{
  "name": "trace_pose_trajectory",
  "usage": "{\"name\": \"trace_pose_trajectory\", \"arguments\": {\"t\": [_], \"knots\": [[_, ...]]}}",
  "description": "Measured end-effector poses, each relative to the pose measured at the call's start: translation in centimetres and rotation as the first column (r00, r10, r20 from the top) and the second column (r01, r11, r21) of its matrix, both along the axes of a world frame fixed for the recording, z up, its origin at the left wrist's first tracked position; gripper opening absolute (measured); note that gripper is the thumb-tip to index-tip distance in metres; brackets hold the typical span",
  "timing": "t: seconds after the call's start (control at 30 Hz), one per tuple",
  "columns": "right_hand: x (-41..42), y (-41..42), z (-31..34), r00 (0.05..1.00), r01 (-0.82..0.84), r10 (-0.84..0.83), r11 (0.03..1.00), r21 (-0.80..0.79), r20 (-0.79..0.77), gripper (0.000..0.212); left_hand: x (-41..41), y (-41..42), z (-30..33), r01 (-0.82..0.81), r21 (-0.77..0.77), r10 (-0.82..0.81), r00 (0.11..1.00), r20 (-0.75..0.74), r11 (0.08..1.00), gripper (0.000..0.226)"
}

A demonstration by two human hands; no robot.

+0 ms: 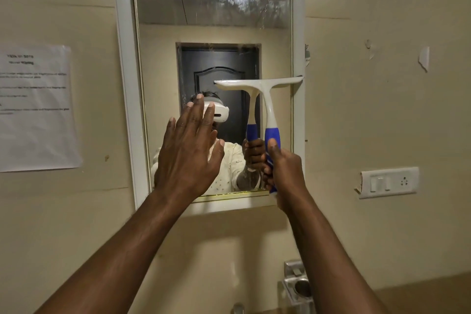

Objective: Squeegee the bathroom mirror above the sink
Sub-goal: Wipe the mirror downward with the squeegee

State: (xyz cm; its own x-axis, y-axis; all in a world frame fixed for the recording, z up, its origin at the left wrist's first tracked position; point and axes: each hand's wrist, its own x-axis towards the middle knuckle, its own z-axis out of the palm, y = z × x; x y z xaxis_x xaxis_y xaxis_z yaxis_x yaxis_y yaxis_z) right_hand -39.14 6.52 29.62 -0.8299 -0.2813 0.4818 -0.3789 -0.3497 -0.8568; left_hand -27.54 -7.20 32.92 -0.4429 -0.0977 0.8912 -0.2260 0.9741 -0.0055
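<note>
Your right hand (283, 168) grips the squeegee (265, 99) upright against the mirror (163, 58). Your left hand (188, 150) is spread flat, holding nothing.

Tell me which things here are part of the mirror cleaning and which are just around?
In use: squeegee, gripped by the right hand; mirror; left hand, fingers spread before the glass.

Just around: paper notice, switch plate, metal holder, torn sticker.

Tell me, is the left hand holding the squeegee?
No, the right hand holds the squeegee by its blue handle, while the left hand is spread flat and empty before the mirror.
</note>
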Motion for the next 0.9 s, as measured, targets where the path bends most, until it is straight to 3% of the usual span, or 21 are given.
{"name": "trace_pose_trajectory", "arguments": {"t": [0.47,0.9], "knots": [[2.6,1.8,-10.5,0.98,-0.04,0.029,0.998,0.053,0.198,0.037,0.0,0.2,-4.4,0.083,0.12,-0.08,0.996,-0.024,0.989,0.065],[3.8,2.7,-16.3,0.962,-0.044,0.013,0.993,0.107,0.274,0.038,0.1,1.0,-7.4,0.123,0.168,-0.125,0.992,0.002,0.978,0.067]]}}
